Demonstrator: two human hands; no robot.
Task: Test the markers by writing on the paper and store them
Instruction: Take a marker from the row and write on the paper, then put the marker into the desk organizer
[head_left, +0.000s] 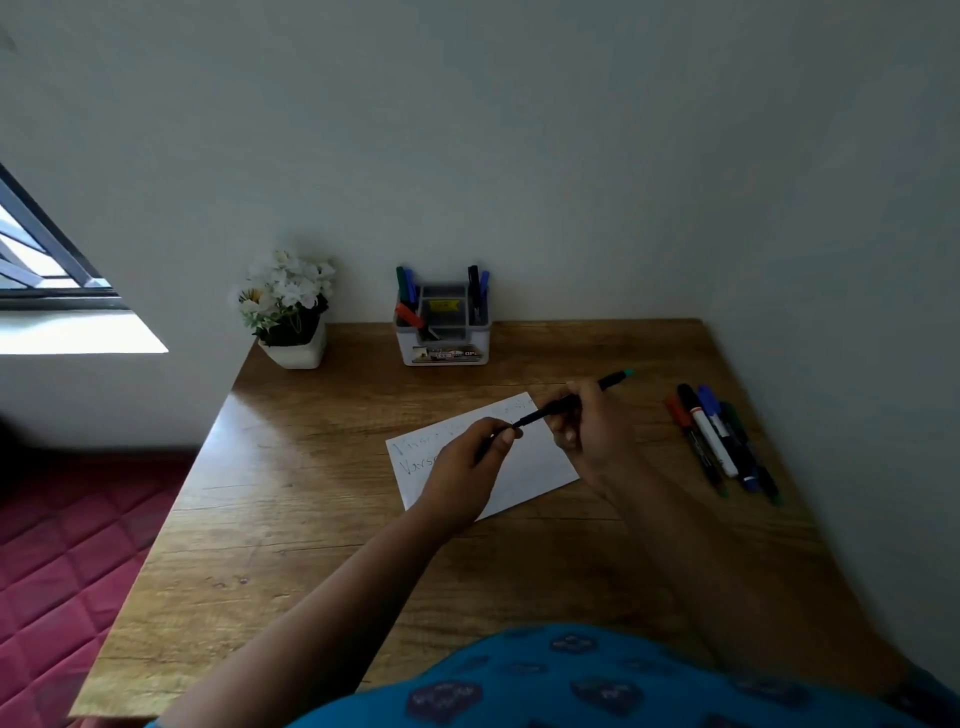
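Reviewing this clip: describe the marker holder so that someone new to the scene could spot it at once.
Start at the wooden desk and follow its far edge along the wall. Right of the flower pot stands the marker holder, a small white box. Unlike the loose markers lying flat at the right, its markers stand upright.

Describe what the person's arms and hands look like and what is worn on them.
Both forearms are bare up to the frame's lower edge; no sleeves, watch, rings or gloves show on the left hand or right hand. Below them is a blue garment printed with darker blue patches.
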